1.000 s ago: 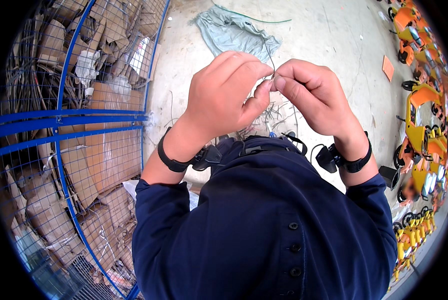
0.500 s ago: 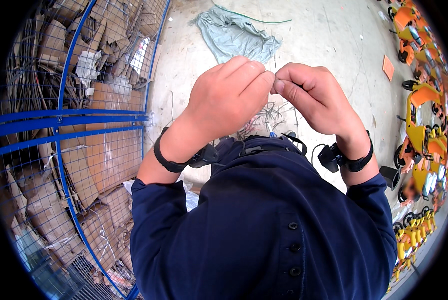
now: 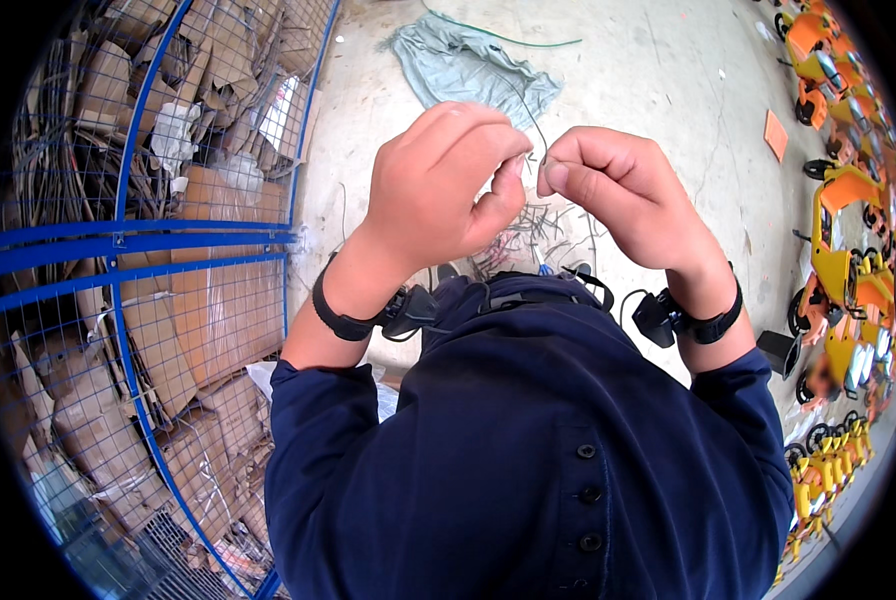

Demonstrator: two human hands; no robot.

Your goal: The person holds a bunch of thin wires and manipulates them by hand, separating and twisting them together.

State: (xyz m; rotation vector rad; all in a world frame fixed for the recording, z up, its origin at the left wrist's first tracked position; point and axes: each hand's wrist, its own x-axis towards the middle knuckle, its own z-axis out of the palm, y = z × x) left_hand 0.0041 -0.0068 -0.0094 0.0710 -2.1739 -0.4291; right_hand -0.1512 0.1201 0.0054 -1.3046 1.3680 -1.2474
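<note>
In front of my body both hands are raised, close together but apart. The right hand [image 3: 608,190] pinches a thin dark wire [image 3: 534,118] between thumb and forefinger. That wire rises from the fingertips and curves away to the upper left. My left hand [image 3: 448,180] is curled just left of it, thumb tip drawn up to the fingers; anything small in that pinch is too hidden to make out. Below the hands, several cut wire scraps [image 3: 558,228] are scattered on the floor near my feet.
A blue wire-mesh cage [image 3: 208,240] full of flattened cardboard stands at the left. A grey-green sheet [image 3: 468,70] and a green cord [image 3: 528,43] lie on the floor ahead. Rows of orange and yellow small bikes [image 3: 843,270] line the right, near an orange flat piece [image 3: 776,136].
My left hand has moved slightly left, away from the right hand, and its thumb has come into view. The wire's upper end now bends leftward.
</note>
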